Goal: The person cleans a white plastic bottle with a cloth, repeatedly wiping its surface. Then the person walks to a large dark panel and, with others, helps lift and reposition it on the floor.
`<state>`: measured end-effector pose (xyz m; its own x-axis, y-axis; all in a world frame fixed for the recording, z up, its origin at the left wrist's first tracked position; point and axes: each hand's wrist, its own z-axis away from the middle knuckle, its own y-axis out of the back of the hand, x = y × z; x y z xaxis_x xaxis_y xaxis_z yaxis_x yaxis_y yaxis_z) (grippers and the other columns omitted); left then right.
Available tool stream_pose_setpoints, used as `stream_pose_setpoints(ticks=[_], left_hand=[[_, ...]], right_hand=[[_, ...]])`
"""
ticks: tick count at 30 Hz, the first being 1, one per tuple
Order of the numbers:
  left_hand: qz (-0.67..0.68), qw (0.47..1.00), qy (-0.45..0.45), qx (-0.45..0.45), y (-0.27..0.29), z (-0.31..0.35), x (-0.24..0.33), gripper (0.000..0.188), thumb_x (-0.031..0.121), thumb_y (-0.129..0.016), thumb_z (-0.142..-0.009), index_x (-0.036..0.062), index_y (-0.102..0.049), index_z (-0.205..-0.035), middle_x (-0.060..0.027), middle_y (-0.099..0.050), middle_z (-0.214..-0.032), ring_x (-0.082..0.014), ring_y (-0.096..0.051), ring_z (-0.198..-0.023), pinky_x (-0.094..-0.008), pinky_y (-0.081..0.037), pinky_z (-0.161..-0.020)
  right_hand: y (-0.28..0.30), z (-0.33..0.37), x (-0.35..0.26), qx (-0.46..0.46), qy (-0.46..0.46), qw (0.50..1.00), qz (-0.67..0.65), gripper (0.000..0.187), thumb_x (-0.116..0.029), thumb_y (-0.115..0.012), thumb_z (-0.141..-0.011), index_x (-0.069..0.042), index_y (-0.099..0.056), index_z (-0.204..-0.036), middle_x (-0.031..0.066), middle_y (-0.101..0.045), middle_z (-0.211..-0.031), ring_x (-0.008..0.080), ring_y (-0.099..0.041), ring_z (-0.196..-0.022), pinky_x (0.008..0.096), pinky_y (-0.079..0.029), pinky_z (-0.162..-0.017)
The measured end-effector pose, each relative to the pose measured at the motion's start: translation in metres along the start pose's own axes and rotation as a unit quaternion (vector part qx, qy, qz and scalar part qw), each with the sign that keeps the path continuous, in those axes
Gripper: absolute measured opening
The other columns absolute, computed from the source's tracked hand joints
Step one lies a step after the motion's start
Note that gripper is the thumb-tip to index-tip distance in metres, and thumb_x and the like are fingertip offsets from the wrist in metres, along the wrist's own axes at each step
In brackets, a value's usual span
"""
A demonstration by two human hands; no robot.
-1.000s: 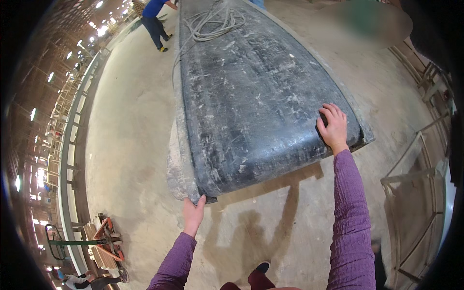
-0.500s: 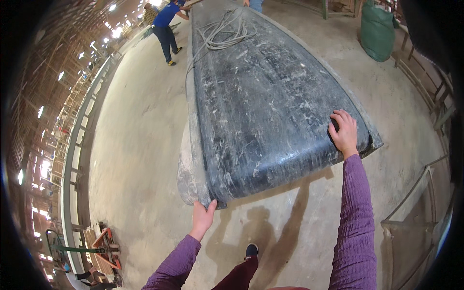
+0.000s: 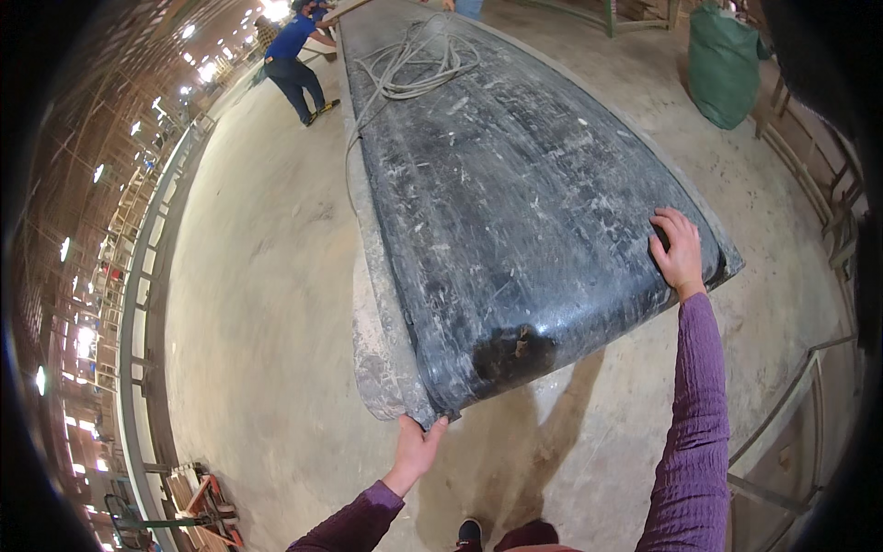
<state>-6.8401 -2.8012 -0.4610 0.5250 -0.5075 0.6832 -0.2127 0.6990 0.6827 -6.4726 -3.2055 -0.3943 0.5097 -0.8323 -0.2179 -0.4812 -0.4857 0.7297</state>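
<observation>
A long conveyor (image 3: 552,212) stretches away from me, its worn black belt scuffed with pale marks and its side rails grey. My left hand (image 3: 418,453) grips the near left corner of the frame, thumb on top and the other fingers mostly hidden beneath. Near the belt's right edge, my right hand (image 3: 679,250) rests palm down with bent fingers, the thumb apart from them. A loose coil of grey cable (image 3: 418,69) lies on the far part of the belt.
A person in a blue shirt (image 3: 292,41) leans at the conveyor's far left end; another person is partly visible at its far right. A green sack (image 3: 724,74) stands at right, near wooden frames. A pallet jack (image 3: 198,511) sits at lower left beside a long rail (image 3: 133,340).
The conveyor's near end has shifted right and slightly down in view, both hands staying on it. At the far end, the person in blue has moved left in view and bends lower.
</observation>
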Motion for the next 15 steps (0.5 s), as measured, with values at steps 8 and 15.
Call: stream_pose_setpoints(ticks=[8,15], left_hand=[[0.024,0.997,-0.077,0.011,0.0,-0.001,-0.017,0.072,0.043,-0.074,-0.085,-0.0119,-0.037,-0.112,-0.0282,-0.063,-0.103,-0.0352,-0.064,-0.099,-0.0439,-0.049,-0.083],[-0.005,0.994,-0.107,0.036,0.005,0.002,-0.017,0.063,0.04,-0.066,-0.091,-0.0129,-0.036,-0.108,-0.0326,-0.063,-0.094,-0.0439,-0.065,-0.091,-0.0458,-0.048,-0.079]], right_hand=[[0.007,0.002,-0.006,0.006,0.0,1.0,-0.012,0.031,-0.021,-0.065,-0.08,-0.01,-0.066,-0.109,0.0081,-0.062,-0.125,0.0302,-0.051,-0.126,0.0445,-0.039,-0.104],[0.008,0.006,-0.009,0.008,0.001,1.0,-0.028,0.032,-0.021,-0.066,-0.079,-0.009,-0.066,-0.109,0.0085,-0.062,-0.126,0.0305,-0.051,-0.127,0.0456,-0.038,-0.104]])
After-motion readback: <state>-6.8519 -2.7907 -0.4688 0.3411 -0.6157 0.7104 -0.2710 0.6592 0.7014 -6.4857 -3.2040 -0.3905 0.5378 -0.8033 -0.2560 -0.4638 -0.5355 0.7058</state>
